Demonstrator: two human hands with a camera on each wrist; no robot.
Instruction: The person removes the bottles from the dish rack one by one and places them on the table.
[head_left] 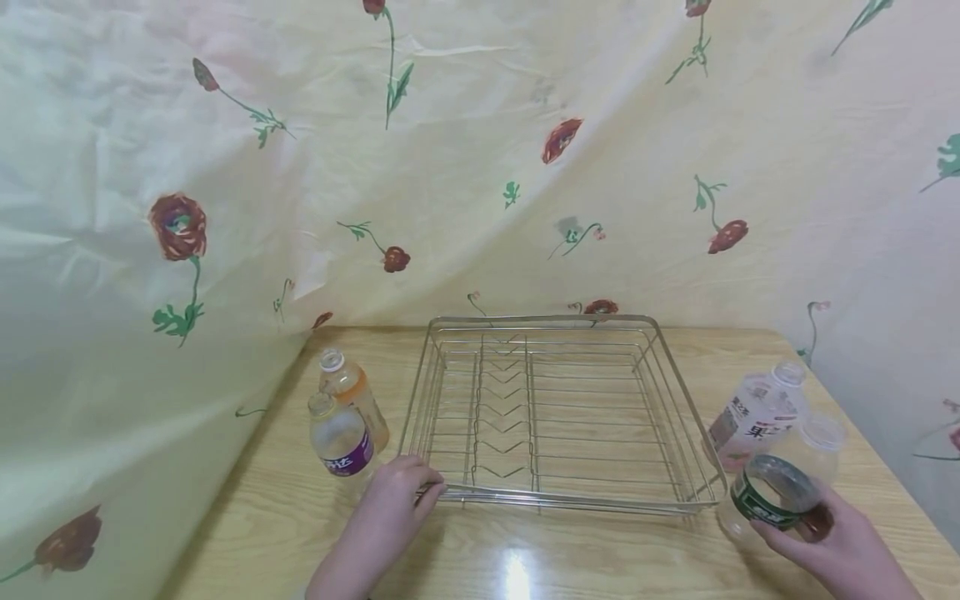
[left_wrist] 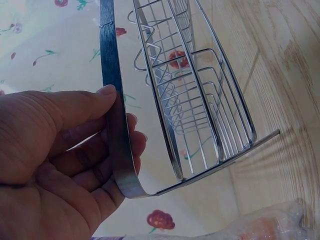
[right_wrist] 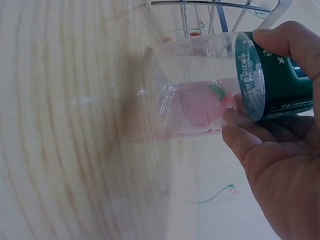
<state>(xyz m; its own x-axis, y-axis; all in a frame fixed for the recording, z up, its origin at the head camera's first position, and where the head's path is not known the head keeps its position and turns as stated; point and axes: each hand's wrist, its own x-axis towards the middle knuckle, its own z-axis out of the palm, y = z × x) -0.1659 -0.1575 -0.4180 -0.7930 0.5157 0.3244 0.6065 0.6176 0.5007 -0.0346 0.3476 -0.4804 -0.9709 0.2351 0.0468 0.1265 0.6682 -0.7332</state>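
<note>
A wire dish rack [head_left: 585, 503] lies across the middle of the table. Its flat metal rim is pinched near the front left corner by my left hand [head_left: 401, 492], thumb on one side and fingers behind, as the left wrist view shows. At the right, my right hand [head_left: 840, 533] grips a clear plastic bottle with a green label [right_wrist: 282, 82], thumb and fingers round the label. The bottle's base is close to the tabletop; whether it touches I cannot tell. Right behind it stands a bottle with a pink and white label [head_left: 757, 421], beside the rack's right side.
Left of the rack stand a bottle with a purple label [head_left: 348, 454] and a bottle with an orange band [head_left: 363, 400]. The wooden table [head_left: 600, 554] is bordered behind and at the sides by a flowered cloth [head_left: 465, 183].
</note>
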